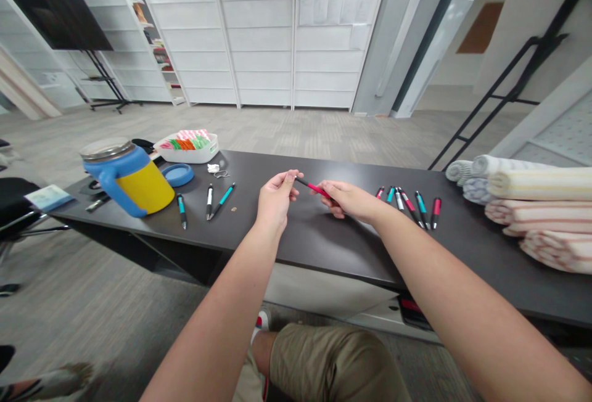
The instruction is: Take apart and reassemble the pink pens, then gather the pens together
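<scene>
A pen with a red barrel and a black front end is held level above the dark table. My right hand is closed round its red barrel. At the pen's black tip end, my left hand has thumb and fingers pinched together; any small part between them is too small to make out. To the left on the table lie a teal pen, a white pen and another teal pen. Right of my right hand, several red, teal and white pens lie in a loose row.
A blue and yellow mug stands at the table's left, beside a blue lid. Behind is a white basket of colourful packets. White earphones lie nearby. Rolled cloths are piled at the right end.
</scene>
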`<state>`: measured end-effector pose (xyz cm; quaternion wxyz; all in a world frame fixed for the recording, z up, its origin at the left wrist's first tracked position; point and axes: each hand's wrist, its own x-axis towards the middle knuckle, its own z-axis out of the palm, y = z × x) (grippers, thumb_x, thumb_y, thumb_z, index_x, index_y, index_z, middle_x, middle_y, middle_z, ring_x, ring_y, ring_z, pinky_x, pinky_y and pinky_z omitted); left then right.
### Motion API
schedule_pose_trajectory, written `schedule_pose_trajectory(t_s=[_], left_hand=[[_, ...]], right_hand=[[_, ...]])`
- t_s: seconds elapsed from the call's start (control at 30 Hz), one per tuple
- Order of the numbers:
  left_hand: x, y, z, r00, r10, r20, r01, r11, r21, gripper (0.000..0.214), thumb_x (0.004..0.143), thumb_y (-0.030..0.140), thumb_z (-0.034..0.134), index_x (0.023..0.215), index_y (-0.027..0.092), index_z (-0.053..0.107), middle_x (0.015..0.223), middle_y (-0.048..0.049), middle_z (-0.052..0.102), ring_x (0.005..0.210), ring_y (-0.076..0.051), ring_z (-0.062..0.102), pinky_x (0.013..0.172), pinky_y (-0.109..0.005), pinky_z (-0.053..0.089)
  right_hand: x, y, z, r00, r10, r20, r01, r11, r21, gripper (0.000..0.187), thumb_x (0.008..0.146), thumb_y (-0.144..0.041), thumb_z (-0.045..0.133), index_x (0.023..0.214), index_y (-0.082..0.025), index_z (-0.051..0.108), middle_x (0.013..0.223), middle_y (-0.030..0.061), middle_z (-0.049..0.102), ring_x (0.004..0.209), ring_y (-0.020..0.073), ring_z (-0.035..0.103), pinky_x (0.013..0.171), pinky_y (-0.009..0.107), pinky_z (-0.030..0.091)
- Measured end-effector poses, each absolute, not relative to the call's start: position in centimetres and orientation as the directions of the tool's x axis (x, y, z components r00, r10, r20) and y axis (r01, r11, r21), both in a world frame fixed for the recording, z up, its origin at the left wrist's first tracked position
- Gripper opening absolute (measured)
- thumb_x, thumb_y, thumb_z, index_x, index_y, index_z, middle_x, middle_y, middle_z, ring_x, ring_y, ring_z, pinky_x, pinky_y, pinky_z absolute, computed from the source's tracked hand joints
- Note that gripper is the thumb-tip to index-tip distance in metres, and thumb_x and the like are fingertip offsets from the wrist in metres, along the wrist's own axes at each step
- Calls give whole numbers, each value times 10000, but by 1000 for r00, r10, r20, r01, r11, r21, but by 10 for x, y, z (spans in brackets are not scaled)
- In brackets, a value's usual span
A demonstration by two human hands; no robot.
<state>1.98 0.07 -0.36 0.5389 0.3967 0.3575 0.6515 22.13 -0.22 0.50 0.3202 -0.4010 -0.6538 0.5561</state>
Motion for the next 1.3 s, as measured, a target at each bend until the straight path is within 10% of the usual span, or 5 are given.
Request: schedule_pose_trajectory(t_s=[0.23, 0.6, 0.8, 1.0, 1.3], left_hand=[[20, 0, -3, -92, 991, 103, -413, -131, 901, 234, 842, 399, 819, 950, 192, 814, 1079, -85, 797, 565, -54, 540, 491, -181, 380], [21, -2, -3, -36, 996, 84, -417, -91, 904, 246, 818, 390, 843, 965, 195, 818, 1086, -93, 804, 557, -55, 543, 493, -182, 388], [22, -3, -4, -15, 996, 87, -405, -85, 911, 268, 805, 408, 855, 964, 196, 822, 1079, -95, 803, 562, -60, 537, 496, -188, 389], [23, -3, -2, -44, 995, 85, -383, -95, 919, 257, 813, 402, 847, 952, 188, 822, 1053, -104, 799, 563, -65, 540, 504, -197, 383], [8, -1, -6, -205, 946, 253, -17, -262, 965, 106, 725, 241, 903, 715, 241, 797, 783, -46, 671, 781, -182, 572, 643, -225, 383]], right_hand=[[221, -3, 6, -447, 895, -10, 190, 84, -978, 489, 844, -630, 778, 949, -224, 529, 694, -59, 569, 501, 92, 496, 473, 230, 385], [219, -4, 7, -478, 878, 3, 174, 98, -980, 462, 877, -638, 738, 887, -214, 554, 659, -51, 549, 519, 100, 489, 484, 236, 376], [217, -9, 12, -499, 861, -95, 96, -54, -994, 487, 936, -690, 622, 1010, -210, 586, 691, -76, 433, 456, 53, 260, 431, 226, 200], [217, -7, 9, -469, 883, 18, 135, 92, -987, 434, 877, -593, 751, 956, -229, 528, 671, -93, 469, 480, 70, 386, 447, 230, 304], [223, -4, 8, -395, 918, -42, 242, 59, -969, 405, 882, -544, 750, 967, -234, 505, 668, -91, 509, 470, 61, 373, 428, 216, 293]])
